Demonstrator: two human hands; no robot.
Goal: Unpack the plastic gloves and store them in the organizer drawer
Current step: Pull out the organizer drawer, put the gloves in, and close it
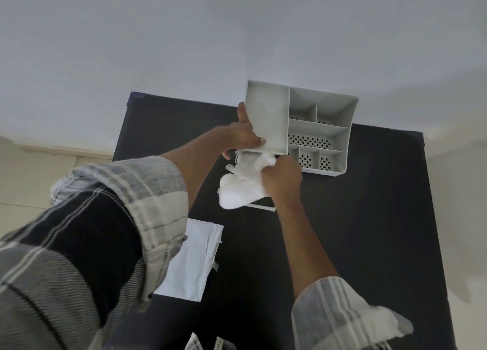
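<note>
A grey desk organizer (340, 117) with several compartments stands at the far side of the dark table (369, 231). My left hand (243, 136) grips its left front corner, thumb up along the side wall. Below that corner the organizer's drawer (262, 206) is pulled out toward me. My right hand (283, 179) is closed on a bunch of white, crumpled plastic gloves (237, 191) and presses them into the open drawer. The bundle bulges over the drawer's left edge and hides most of its inside.
An opened white packaging bag (195, 260) lies flat on the table near my left sleeve. A pale wall rises just behind the organizer. Light floor tiles (31, 181) show past the table's left edge. More packaging pieces (210, 345) peek in at the bottom edge.
</note>
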